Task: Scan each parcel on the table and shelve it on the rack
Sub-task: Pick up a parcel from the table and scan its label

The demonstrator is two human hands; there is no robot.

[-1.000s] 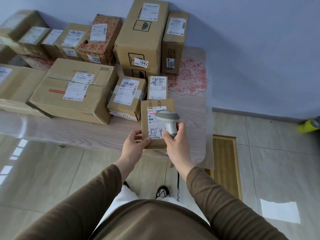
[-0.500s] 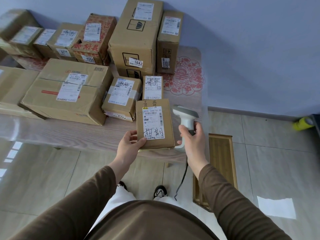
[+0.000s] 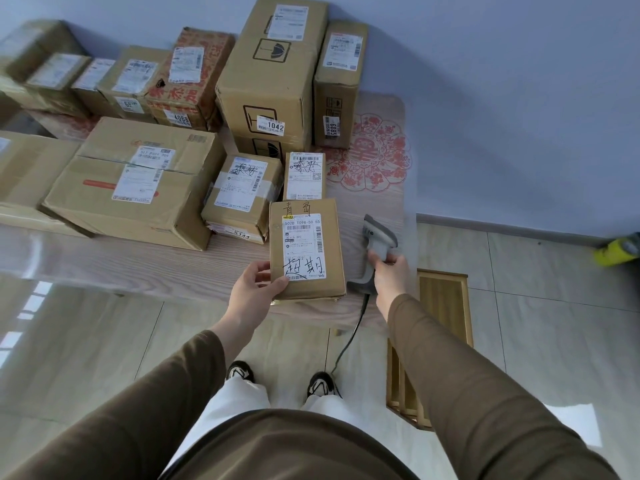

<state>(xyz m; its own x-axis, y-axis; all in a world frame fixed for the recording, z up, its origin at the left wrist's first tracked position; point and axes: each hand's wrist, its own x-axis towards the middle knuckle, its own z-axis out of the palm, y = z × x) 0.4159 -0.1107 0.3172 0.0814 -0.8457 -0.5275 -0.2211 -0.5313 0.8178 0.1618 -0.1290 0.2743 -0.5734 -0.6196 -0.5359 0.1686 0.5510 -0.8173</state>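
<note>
**Small parcel sitting right on the edge, scanner cord dangling**

The left hand (image 3: 258, 292) pinches the near corner of the small flat brown cardboard parcel with the white label (image 3: 306, 249), which lies at the pale wood-grain tabletop (image 3: 138, 265) edge and could tip off if it gets nudged. The right hand (image 3: 389, 273) grips the grey plastic handheld scanner (image 3: 379, 237) just beside it; its hanging cord could snag. Further back, taped, boxy cartons (image 3: 273, 74) crowd together, matte and creased.

The person wears a brown top (image 3: 277, 452) with long sleeves (image 3: 467, 393) that reach to the wrists, white trousers (image 3: 239, 400), and dark shoes (image 3: 320, 384) with white parts. Both hands are bare.
</note>
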